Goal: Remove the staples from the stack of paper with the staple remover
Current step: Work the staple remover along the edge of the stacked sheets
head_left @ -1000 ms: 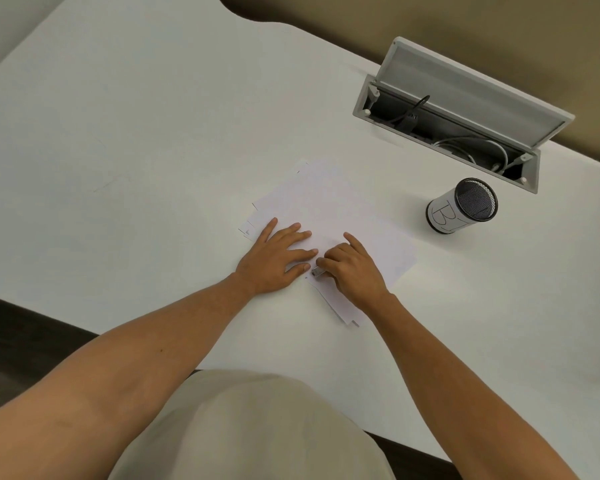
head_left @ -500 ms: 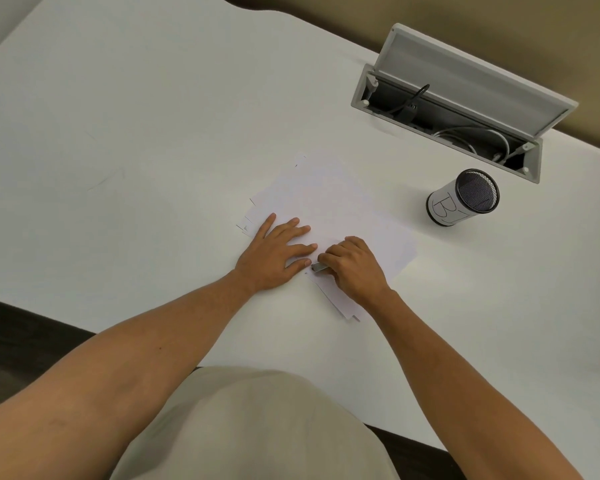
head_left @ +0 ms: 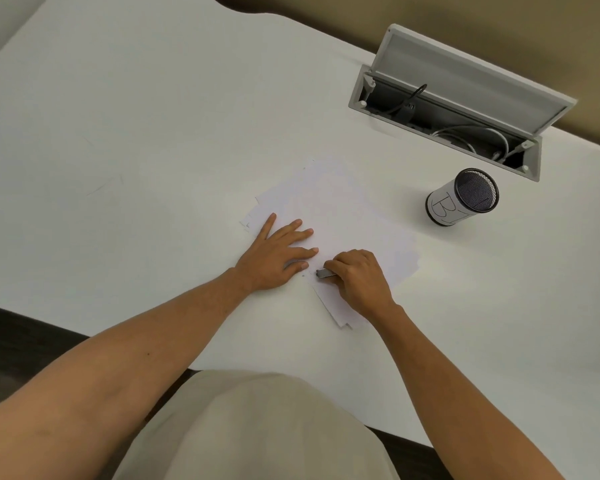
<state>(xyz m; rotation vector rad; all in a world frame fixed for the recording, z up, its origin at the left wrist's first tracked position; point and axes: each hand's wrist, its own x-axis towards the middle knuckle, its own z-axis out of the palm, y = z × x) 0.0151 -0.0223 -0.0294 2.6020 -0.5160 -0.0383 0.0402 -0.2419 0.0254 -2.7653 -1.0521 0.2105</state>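
Head view. We find a loose, fanned stack of white paper sheets (head_left: 340, 216) lying flat near the middle of the white desk surface (head_left: 136, 116), its near corner reaching toward the front edge. The left hand (head_left: 274, 254) lies palm down on the stack's left portion, fingers straight and spread, pressing the sheets flat. The right hand (head_left: 357, 278) rests on the stack's near-right portion with fingers curled around a small grey metal staple remover (head_left: 324, 273); only the tool's tip shows, pointing toward the left fingertips and lying at the sheet edge. A tiny dark speck sits on the desk just left of the tip; we cannot tell whether it is a staple.

Toward the right edge of the desk stands a white cylindrical cup with a black mesh interior and a handwritten letter (head_left: 461, 199), well apart from the stack. At the far right corner, a grey cable hatch (head_left: 465, 98) stands open with cords inside.

Our judgement: removal is in progress. Staples are too small to count, so the share done and the share left cannot be established.
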